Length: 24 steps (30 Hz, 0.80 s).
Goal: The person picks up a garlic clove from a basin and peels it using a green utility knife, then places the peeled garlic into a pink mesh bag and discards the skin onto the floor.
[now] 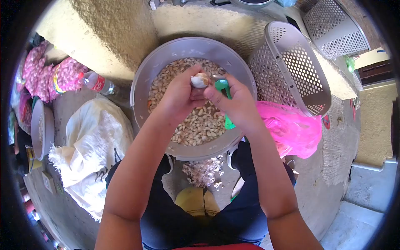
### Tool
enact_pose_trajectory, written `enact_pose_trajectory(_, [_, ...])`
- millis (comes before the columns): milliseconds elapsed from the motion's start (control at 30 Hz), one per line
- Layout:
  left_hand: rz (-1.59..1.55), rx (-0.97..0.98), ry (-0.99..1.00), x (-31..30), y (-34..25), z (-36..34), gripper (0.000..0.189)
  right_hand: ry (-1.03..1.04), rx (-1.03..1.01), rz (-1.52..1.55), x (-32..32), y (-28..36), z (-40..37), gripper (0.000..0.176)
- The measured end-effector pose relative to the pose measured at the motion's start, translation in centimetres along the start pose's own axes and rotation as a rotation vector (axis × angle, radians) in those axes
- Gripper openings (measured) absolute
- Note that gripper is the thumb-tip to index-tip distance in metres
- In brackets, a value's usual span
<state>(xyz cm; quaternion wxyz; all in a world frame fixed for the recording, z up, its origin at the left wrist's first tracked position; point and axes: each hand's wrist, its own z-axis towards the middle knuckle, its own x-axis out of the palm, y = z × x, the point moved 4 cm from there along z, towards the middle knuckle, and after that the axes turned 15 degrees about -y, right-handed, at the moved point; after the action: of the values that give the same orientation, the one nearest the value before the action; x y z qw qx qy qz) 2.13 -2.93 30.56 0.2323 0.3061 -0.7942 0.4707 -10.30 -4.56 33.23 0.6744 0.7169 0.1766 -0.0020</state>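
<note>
My left hand (183,89) is closed around a garlic bulb (199,80), whitish with a brown patch, held over the basin. Close on its right, my right hand (236,100) grips a small knife (228,121) by its green handle. A short metal part of the knife shows near the bulb; its exact shape is hard to make out. Below both hands stands a large grey basin (143,75), its bottom covered with many loose garlic cloves (200,125).
Garlic skins (204,171) lie on the floor between my legs. A white sack (96,141) and a plastic bottle (98,83) are at left, near pink net bags (41,73). At right are a perforated grey basket (271,62) and a pink plastic bag (296,129).
</note>
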Motion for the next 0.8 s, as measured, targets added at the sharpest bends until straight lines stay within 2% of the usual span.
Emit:
enact_pose_trajectory(67, [0.024,0.087,-0.152,0.9,0.3,-0.2,0.026,-0.019,-0.219,-0.271,0.0,1.4,-0.6,0.046])
enact_pose_trajectory(167, [0.012,0.065,-0.091,0.6,0.7,-0.2,0.026,-0.105,-0.216,-0.231,0.0,1.0,-0.2,0.049])
enact_pose_trajectory(400, [0.008,0.069,0.006,0.8,1.2,0.0,0.026,-0.125,-0.249,-0.336,0.1,1.8,-0.5,0.05])
enact_pose_trajectory(667, [-0.05,0.123,0.033,0.9,1.5,0.6,0.026,-0.134,-0.257,-0.391,0.0,1.4,-0.2,0.052])
enact_pose_trajectory(800, [-0.072,0.161,-0.023,1.1,1.7,0.6,0.026,-0.126,-0.239,-0.407,0.1,1.3,-0.2,0.052])
